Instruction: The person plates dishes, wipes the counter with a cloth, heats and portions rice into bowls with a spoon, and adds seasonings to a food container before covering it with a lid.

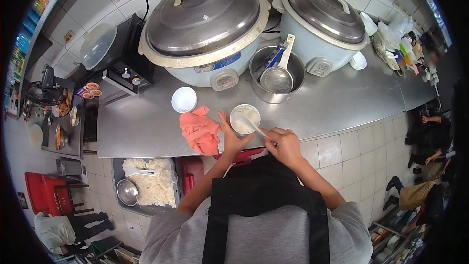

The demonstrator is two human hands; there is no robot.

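Observation:
My left hand (233, 138) is wrapped around the near left side of a small white bowl (259, 120), which stands on the steel counter. Cooked rice (250, 113) shows inside it. Closed round the handle of a white spoon (250, 123), my right hand (283, 145) keeps the spoon's head in the rice. A crumpled coral cloth (199, 132) lies just left of my left hand. Behind the cloth stands another white bowl (184, 99).
Two large rice cookers (205, 24) (322, 24) with metal lids stand at the back. Between them, a steel pot (271, 97) holds a strainer (277, 79). A grey tub (118, 166) of rice sits below the counter's left front edge. People (73, 230) are at both sides.

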